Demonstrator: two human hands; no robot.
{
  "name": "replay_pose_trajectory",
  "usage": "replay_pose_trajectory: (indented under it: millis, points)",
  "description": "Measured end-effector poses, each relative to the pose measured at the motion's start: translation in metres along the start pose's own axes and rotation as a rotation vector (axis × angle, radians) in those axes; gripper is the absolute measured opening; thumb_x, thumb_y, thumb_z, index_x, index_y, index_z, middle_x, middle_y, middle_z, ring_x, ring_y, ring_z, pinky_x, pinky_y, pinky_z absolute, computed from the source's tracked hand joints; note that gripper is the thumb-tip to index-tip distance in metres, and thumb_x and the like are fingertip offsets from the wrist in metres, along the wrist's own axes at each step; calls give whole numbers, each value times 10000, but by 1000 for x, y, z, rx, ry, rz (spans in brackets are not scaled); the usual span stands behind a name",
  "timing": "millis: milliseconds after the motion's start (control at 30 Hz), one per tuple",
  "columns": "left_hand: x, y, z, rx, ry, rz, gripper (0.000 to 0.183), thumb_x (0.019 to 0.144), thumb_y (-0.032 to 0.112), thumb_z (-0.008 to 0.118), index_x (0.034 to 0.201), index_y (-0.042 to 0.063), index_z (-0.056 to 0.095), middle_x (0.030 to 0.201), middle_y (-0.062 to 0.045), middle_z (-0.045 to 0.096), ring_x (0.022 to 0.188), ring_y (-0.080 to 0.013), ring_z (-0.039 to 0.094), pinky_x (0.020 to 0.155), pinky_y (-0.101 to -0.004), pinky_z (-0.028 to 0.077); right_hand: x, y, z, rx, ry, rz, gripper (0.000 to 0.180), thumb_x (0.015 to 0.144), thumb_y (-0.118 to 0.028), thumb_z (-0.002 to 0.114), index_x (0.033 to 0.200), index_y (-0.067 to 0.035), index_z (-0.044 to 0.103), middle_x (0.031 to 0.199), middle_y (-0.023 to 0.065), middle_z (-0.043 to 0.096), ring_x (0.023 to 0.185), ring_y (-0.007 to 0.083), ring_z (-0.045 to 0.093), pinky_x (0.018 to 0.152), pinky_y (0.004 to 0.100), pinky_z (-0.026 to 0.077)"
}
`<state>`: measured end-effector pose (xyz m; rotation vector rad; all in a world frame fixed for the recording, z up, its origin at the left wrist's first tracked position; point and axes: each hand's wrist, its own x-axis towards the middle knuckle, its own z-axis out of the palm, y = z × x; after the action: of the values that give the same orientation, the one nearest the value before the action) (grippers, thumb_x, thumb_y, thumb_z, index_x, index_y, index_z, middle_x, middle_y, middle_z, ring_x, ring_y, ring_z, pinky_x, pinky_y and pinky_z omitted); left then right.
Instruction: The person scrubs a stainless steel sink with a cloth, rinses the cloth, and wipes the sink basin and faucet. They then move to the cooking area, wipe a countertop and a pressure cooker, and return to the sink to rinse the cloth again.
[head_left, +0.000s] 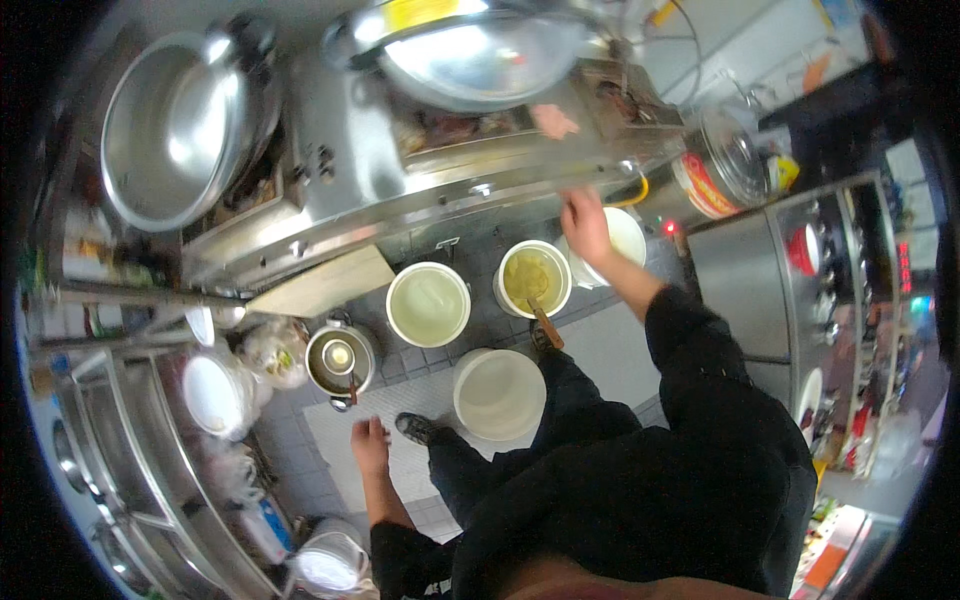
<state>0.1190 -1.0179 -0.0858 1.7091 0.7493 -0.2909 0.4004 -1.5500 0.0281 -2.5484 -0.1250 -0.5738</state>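
My right hand (586, 229) reaches forward to the front edge of the steel stove counter (480, 187). Its fingertips are blurred, so any grip there is unclear. Under that hand, a white bucket (628, 244) is partly covered. Beside it stands a white bucket of yellowish liquid (534, 276) with a wooden-handled utensil (546, 322) leaning in it. My left hand (370, 446) hangs low at my side, fingers loosely curled, with nothing visible in it. Nearest to it is a steel pot (319, 369) on the floor, holding a small ladle (339, 357).
A bucket of pale liquid (427, 304) and a large whitish tub (500, 394) stand on the floor near my feet. Large steel woks (161, 142) sit on the stove. Metal shelving (142, 420) lines the left; a steel cabinet (739, 277) stands right.
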Motion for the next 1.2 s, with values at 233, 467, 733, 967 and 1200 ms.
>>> replay_pose_trajectory:
  millis: [233,467,733,967,1200]
  points:
    - [90,247,145,298,-188,541,251,989,183,712,839,48,562,773,-42,625,694,-131,563,642,-304,484,173,42,21,12,-175,8,429,889,-29,584,1296,-138,663,1343,170,615,1281,389,547,1090,472,451]
    - [175,378,210,1008,77,752,552,850,468,820,958,-49,661,891,-216,719,844,-394,684,800,-460,548,111,42,32,-40,-56,-134,384,931,-83,559,1301,-118,657,1328,136,629,1339,337,532,1139,475,394]
    - [220,398,206,1142,-203,794,739,911,596,701,1362,17,614,1317,-218,680,1231,-375,639,1026,-437,496,74,187,-74,-18,-108,-207,307,898,-88,603,1187,-137,692,1316,68,644,1350,299,528,1132,425,435]
    - [250,391,190,772,-566,711,566,964,424,729,1359,33,620,1266,-126,709,1157,-293,664,1024,-401,503,77,332,-143,-138,-6,-66,286,901,-124,617,1170,-99,714,1266,93,659,1273,313,574,1079,432,475]
    - [265,378,167,945,-393,494,507,947,326,770,1325,16,638,1263,-125,710,1158,-274,660,1024,-390,494,83,404,-171,99,107,-25,249,900,-138,694,1140,-91,740,1207,108,659,1195,330,601,1031,442,495]
